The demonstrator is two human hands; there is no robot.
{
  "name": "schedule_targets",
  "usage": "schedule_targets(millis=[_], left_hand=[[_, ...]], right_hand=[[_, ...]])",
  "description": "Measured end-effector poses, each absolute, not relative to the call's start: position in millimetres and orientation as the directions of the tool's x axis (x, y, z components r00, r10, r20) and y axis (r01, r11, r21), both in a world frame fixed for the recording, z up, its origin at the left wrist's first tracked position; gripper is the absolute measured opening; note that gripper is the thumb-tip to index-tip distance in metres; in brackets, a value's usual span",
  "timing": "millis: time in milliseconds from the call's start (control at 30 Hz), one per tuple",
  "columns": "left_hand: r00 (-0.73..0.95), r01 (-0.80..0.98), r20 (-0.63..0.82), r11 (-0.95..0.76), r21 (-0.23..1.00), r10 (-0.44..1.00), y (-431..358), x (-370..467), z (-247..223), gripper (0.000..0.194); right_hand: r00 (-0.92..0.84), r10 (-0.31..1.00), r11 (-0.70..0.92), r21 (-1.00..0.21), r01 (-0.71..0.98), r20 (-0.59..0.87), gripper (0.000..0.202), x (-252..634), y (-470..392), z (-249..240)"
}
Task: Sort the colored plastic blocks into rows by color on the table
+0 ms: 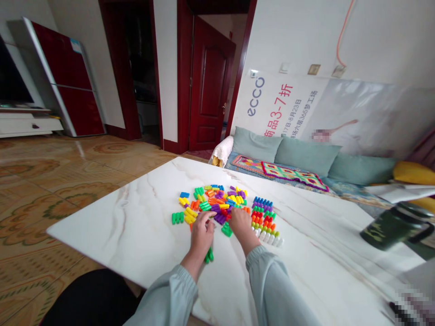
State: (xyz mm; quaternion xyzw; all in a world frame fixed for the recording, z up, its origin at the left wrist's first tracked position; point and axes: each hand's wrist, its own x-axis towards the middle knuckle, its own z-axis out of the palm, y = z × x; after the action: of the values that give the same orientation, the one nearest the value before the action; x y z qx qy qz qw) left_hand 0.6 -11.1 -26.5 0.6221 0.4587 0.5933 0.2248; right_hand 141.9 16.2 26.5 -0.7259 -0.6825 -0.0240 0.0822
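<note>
Colourful plastic building blocks, each like a row of joined rounded pegs, lie in a loose pile (207, 194) on the white marble-patterned table (136, 235). My left hand (203, 231) is at the near side of the pile, its thumb and curled fingers apart over the blocks. A green block (209, 256) lies beside its wrist. My right hand (239, 222) reaches down at the pile's right side with its fingers closed; their tips are hidden. Just right of it, blocks are lined up in colour rows, from a blue row (263, 202) to a white row (270, 237).
A dark green thermos mug (390, 225) with a handle stands on the table at the right. Behind the table is a sofa with grey-green cushions (306, 156). A dark red door (212, 86) and a red fridge (64, 77) are farther back.
</note>
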Motion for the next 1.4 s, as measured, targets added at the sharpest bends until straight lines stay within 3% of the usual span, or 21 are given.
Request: schedule_targets(millis=[300,467,600,733,867,1000,1167,1400], left_hand=[[-0.001,0.268,0.554,-0.534,0.802,0.832,-14.5,3.1,-23.7,0.03],[0.166,0.192,0.556,-0.58,0.792,0.815,-19.8,5.6,-17.9,0.019],[0.18,0.138,0.475,-0.5,0.855,0.862,-25.3,6.3,-12.7,0.014],[0.24,0.14,0.443,-0.482,0.865,0.864,-30.6,7.1,-9.4,0.013],[0.284,0.19,0.453,-0.512,0.838,0.845,-31.8,7.7,-11.3,0.014],[0.213,0.222,0.499,-0.539,0.813,0.84,-26.7,5.4,-16.5,0.02],[0.148,0.216,0.495,-0.516,0.829,0.856,-19.6,2.8,-22.3,0.027],[0.147,0.238,0.467,-0.489,0.839,0.872,-19.5,2.4,-22.3,0.03]], right_hand=[[-0.03,0.959,0.073,-0.144,0.987,0.283,0.018,143.6,-16.3,35.2],[-0.011,0.929,0.182,-0.429,0.885,0.371,0.016,142.0,-52.0,8.5],[0.084,0.869,0.328,-0.695,0.64,0.487,0.011,150.3,-62.4,-7.6],[0.135,0.84,0.422,-0.789,0.447,0.525,0.014,158.7,-70.6,-7.8],[0.238,0.798,0.414,-0.791,0.45,0.553,0.02,177.5,-81.6,-0.2],[0.438,0.656,0.285,-0.739,0.61,0.615,0.023,219.8,-88.4,5.8],[0.256,0.81,0.116,-0.572,0.812,0.527,0.026,259.6,-92.6,0.3],[0.237,0.874,-0.022,-0.452,0.892,0.425,0.031,255.0,-93.7,-7.0]])
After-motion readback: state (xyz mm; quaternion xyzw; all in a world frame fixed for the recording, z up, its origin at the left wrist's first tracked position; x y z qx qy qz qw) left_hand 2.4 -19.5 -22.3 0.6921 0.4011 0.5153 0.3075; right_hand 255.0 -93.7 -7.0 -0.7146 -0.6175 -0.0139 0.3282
